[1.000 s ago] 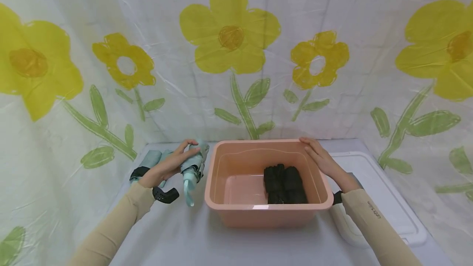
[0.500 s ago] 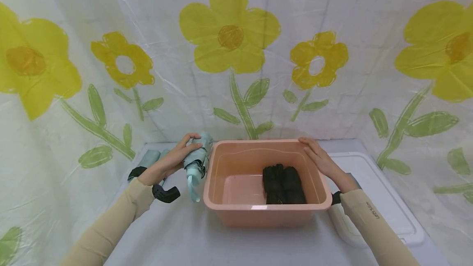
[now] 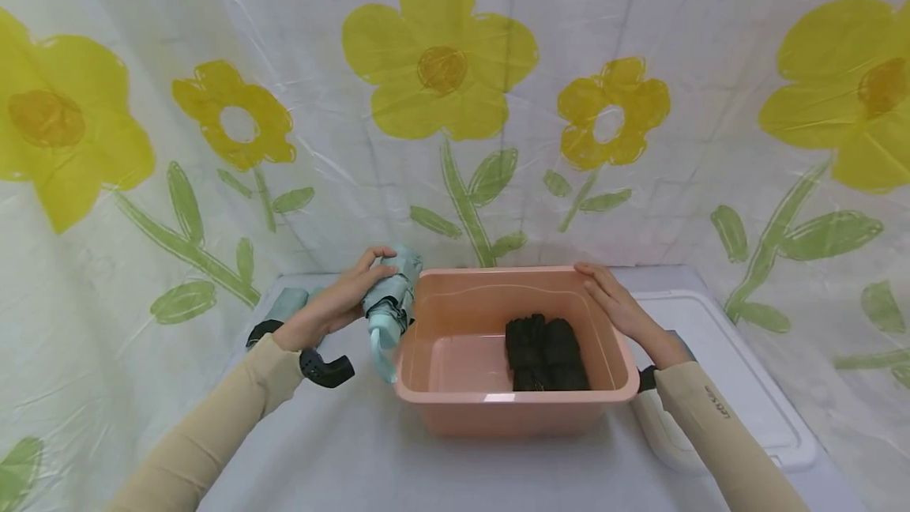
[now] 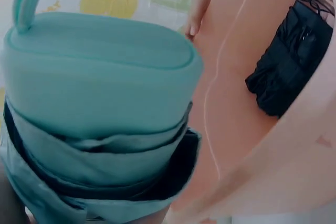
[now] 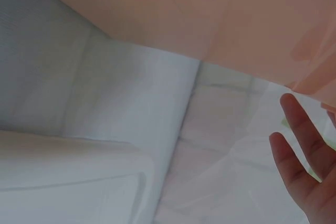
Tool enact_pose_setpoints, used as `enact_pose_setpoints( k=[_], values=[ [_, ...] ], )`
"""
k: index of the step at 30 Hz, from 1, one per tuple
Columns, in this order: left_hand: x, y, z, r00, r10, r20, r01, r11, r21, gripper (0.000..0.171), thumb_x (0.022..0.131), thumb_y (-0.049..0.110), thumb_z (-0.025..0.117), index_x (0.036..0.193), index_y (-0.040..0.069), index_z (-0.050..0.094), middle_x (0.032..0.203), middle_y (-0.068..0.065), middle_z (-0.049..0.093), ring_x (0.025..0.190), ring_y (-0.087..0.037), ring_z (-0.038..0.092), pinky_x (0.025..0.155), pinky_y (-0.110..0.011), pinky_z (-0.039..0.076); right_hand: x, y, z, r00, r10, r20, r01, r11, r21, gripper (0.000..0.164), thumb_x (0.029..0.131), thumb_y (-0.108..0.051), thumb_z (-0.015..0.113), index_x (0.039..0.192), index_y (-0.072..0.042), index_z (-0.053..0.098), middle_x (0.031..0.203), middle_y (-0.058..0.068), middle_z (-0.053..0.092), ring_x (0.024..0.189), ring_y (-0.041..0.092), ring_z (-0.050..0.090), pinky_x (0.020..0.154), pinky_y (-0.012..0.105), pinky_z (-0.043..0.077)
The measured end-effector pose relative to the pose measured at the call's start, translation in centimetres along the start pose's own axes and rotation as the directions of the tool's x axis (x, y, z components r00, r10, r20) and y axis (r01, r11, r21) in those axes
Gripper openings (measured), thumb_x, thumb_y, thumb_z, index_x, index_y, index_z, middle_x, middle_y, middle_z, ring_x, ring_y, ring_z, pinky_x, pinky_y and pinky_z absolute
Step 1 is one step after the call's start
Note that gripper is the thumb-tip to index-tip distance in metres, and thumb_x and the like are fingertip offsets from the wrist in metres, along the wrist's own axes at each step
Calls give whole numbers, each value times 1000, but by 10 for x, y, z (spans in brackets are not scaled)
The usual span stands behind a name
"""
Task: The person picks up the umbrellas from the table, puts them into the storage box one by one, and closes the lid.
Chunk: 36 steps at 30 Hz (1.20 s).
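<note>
My left hand (image 3: pixel 348 295) grips a folded light teal umbrella (image 3: pixel 393 291), held tilted just over the left rim of a pink plastic bin (image 3: pixel 515 416). Its handle end and wrist loop point down toward me; the left wrist view shows the flat teal handle base (image 4: pixel 105 77) and loose fabric folds close up. My right hand (image 3: pixel 618 310) rests on the bin's right rim with fingers extended. Two black rolled fabric bundles (image 3: pixel 546 354) lie side by side in the right half of the bin.
More teal folded fabric (image 3: pixel 287 304) lies on the table behind my left wrist, partly hidden. A white lid (image 3: pixel 739 385) lies to the right of the bin, partly under my right forearm. A flower-printed curtain (image 3: pixel 441 196) hangs behind the table.
My left hand has raised the teal umbrella and carried it right, from beside the bin to over its left rim. My right hand has stayed on the right rim.
</note>
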<state>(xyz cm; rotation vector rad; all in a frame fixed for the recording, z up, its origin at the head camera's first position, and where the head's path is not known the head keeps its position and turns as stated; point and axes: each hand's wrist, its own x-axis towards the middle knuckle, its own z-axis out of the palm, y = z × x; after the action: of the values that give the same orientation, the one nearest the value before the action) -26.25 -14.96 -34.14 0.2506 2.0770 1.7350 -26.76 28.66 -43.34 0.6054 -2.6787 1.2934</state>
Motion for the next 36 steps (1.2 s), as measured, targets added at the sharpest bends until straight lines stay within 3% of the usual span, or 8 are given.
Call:
enact_pose_setpoints(
  k=[6, 12, 19, 25, 32, 36],
  values=[
    [3, 1, 14, 994, -57, 89, 51, 997, 65, 39, 97, 36, 46, 127, 23, 26, 129, -19, 29, 95, -25, 47, 70, -34, 46, 0, 2, 0, 1000, -11, -7, 11, 1000, -10, 42, 102, -17, 35, 139, 2, 34, 143, 24, 28, 132, 43, 24, 103, 61, 20],
    [11, 0, 27, 983, -89, 159, 71, 991, 116, 39, 96, 35, 47, 127, 22, 27, 136, -19, 24, 101, -29, 47, 71, -37, 47, -1, 2, -1, 1000, -15, -16, 15, 1000, 0, 42, 102, -18, 34, 139, 2, 35, 143, 23, 29, 133, 42, 23, 104, 59, 20],
    [21, -2, 37, 975, -133, 177, 102, 979, 177, 38, 95, 36, 49, 127, 23, 32, 143, -13, 20, 108, -30, 46, 71, -39, 49, -2, -1, -1, 1000, -16, -7, 16, 1000, 14, 42, 102, -18, 34, 139, 3, 34, 142, 24, 29, 133, 41, 24, 103, 59, 21],
    [32, -1, 46, 974, -105, 201, 63, 976, 208, 38, 95, 33, 51, 127, 21, 34, 138, -13, 28, 107, -27, 46, 76, -37, 48, 1, -2, -3, 1000, -14, -4, 14, 1000, -6, 42, 102, -16, 34, 139, 2, 34, 143, 24, 29, 133, 42, 24, 103, 59, 21],
    [48, -6, 58, 971, -124, 206, 80, 975, 209, 36, 94, 30, 53, 124, 18, 38, 132, -13, 30, 89, -25, 51, 57, -35, 50, 1, -1, -3, 1000, -5, 1, 5, 1000, -1, 42, 102, -18, 33, 140, 1, 33, 144, 24, 27, 134, 42, 22, 104, 60, 20],
    [55, -11, 65, 970, -141, 198, 96, 971, 219, 36, 92, 30, 55, 123, 19, 41, 125, -15, 39, 84, -24, 53, 53, -36, 51, -1, -2, -1, 1000, -10, 9, 10, 1000, 12, 42, 102, -16, 34, 140, 1, 33, 144, 23, 27, 134, 42, 22, 104, 59, 20]
  ],
)
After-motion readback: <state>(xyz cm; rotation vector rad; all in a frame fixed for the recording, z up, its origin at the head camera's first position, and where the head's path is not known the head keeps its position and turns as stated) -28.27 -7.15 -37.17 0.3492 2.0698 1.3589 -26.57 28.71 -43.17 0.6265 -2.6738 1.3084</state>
